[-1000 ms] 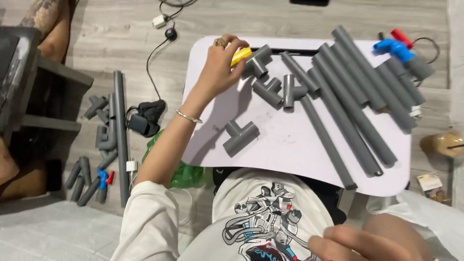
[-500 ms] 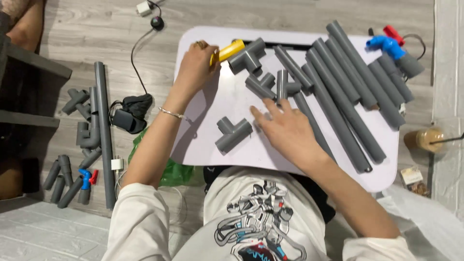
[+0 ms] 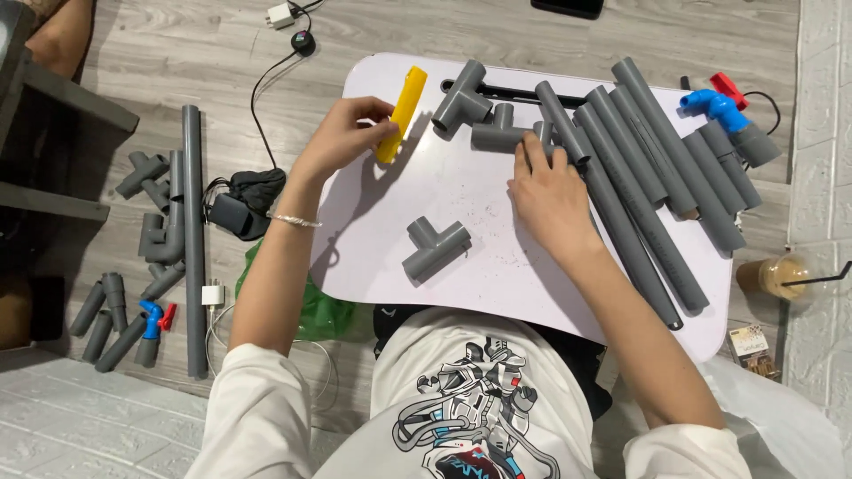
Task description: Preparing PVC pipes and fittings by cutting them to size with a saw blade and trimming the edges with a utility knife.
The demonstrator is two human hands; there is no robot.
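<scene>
Status: your left hand has its grip on the flat yellow plastic tool, upper centre of frame. Right hand lies open, fingertips touching the grey plastic tee fitting on the white worktop. Steady that fitting before gripping.

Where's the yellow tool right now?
In the head view, the yellow tool is in the left hand, raised over the white table's upper-left corner, just left of a grey tee fitting.

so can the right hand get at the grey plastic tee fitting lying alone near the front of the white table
Probably yes: the right hand rests just beyond the grey plastic tee fitting, with only bare white table between them.
</scene>
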